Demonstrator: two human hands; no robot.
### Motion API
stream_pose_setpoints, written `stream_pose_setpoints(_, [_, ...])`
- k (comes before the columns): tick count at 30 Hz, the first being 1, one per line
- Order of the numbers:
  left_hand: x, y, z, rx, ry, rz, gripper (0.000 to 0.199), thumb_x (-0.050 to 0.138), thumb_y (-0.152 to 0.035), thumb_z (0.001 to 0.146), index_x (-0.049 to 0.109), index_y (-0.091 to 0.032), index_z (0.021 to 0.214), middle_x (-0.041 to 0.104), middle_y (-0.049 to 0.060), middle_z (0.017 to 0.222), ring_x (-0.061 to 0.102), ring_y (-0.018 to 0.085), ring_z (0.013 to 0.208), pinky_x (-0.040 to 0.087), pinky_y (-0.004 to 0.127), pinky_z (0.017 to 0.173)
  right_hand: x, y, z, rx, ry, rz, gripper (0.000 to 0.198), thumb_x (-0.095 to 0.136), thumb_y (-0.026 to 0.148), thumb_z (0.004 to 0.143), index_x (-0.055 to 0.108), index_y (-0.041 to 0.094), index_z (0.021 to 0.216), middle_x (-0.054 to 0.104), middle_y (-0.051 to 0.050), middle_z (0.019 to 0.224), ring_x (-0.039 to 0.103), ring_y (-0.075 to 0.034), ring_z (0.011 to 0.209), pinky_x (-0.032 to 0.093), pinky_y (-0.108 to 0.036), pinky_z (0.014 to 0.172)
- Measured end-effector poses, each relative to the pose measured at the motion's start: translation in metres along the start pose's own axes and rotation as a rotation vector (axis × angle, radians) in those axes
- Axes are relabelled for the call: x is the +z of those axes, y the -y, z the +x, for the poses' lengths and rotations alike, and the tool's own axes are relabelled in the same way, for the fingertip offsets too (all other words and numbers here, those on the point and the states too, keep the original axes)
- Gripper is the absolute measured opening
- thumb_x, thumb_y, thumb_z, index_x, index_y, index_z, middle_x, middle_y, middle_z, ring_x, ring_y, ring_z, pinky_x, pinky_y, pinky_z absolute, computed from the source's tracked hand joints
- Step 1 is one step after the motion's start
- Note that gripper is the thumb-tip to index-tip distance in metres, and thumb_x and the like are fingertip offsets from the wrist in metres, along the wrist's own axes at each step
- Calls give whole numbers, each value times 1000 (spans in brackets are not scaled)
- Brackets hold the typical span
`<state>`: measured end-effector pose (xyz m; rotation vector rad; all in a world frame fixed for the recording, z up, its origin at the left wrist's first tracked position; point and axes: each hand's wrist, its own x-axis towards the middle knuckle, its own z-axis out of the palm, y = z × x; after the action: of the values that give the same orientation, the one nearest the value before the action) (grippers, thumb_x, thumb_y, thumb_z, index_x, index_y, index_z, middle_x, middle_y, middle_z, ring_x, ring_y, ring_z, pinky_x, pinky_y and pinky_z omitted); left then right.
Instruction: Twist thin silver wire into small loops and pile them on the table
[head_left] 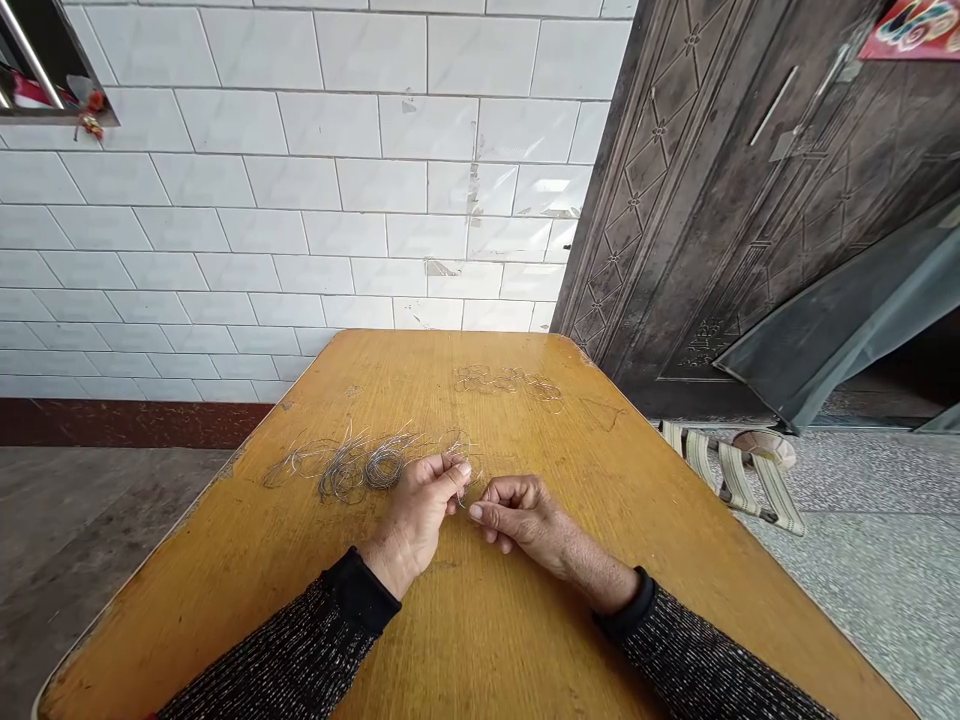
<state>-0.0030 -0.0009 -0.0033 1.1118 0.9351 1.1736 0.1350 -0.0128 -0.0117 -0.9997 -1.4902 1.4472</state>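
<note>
wire coils (343,475): shiny metal | table (465,640): smooth wood | wall tiles (349,186): glossy | sleeves (285,640): knit cloth

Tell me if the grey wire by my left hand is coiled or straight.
Mostly coiled: the wire lies in loops on the table, loose ends sticking out.

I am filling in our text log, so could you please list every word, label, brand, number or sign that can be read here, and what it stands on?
No readable text shows anywhere in this picture.
Red sheet at upper right, cut off by the picture's edge: coloured swirls, no legible lettering.
Coiled wires and table: no lettering visible.
</note>
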Motion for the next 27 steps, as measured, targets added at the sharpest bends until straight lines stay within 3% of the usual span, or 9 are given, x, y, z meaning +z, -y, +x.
stream_pose_setpoints(6, [-1,2,3,32,-58,118,20,60,-32,64,51,-15,56,45,-3,51,36,8,48,26,23,49,3,-1,-2,-81,-21,-90,36,61,43,68,45,17,48,45,6,42,35,-4,35,27,-18,37])
stream_pose_setpoints(12, [-2,2,4,64,-92,173,20,59,-33,64,52,-15,58,45,-4,53,37,8,50,28,24,51,3,-5,-1,-78,-15,-116,37,59,44,70,46,17,50,47,5,44,38,-4,36,29,-18,38])
stream_pose_setpoints(19, [-3,-1,3,-45,-3,16,22,62,-34,60,51,-14,58,46,-3,54,39,8,50,26,22,48,1,-5,1,-36,2,-79,39,61,50,65,47,16,51,50,4,45,40,-4,35,31,-18,37])
stream_pose_setpoints(25, [-5,-3,4,169,-66,299,19,58,-32,65,54,-14,61,49,-2,57,41,10,55,32,23,55,4,-7,2,-40,-12,-80,39,59,50,66,46,16,50,50,3,46,40,-4,35,31,-18,37])
stream_pose_setpoints(27, [-5,-2,5,176,-71,318,19,57,-32,66,54,-14,60,49,-2,57,41,10,55,33,24,55,4,-8,2,-47,-17,-82,39,58,49,68,46,16,50,50,3,45,40,-5,35,31,-18,37])
